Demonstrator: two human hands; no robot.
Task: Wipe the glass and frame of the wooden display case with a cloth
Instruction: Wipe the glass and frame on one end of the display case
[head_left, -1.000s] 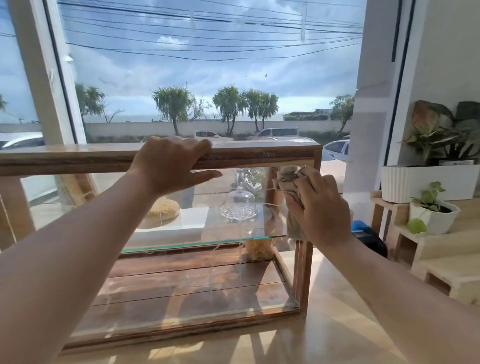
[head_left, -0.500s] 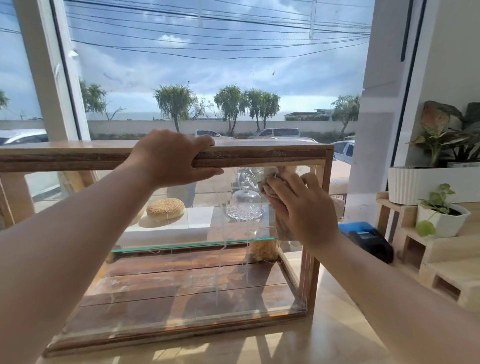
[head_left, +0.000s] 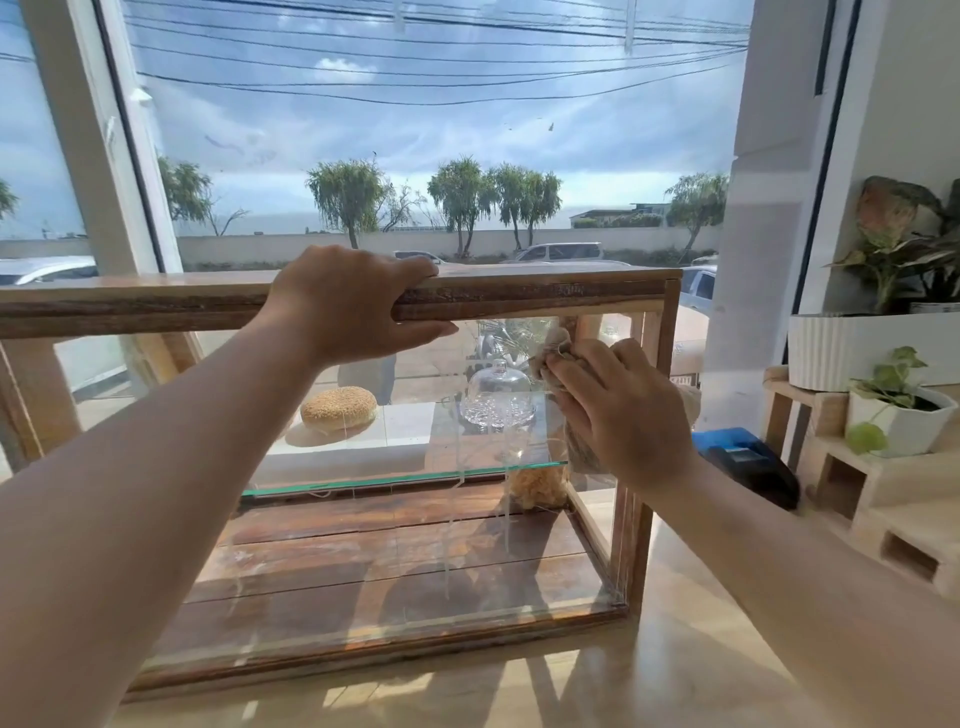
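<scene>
Cloth (head_left: 560, 347) held against display case (head_left: 545, 291) glass by right hand (head_left: 626, 415).

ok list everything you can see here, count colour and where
display case: one, brown wood and glass, on the counter
counter: one, pale wood, under the case
glass shelf: one, green-edged, inside the case
bun: one, golden, seeded, left on the shelf
glass dome: one, clear, right on the shelf
cloth: one, beige, on the front glass, upper right
device: one, blue and black, right of the case
ribbed planter: one, white, far right
small pot: one, white, green plant, below the planter
left hand: one, fingers gripping the case's top rail
right hand: one, holding the cloth against the glass
</scene>
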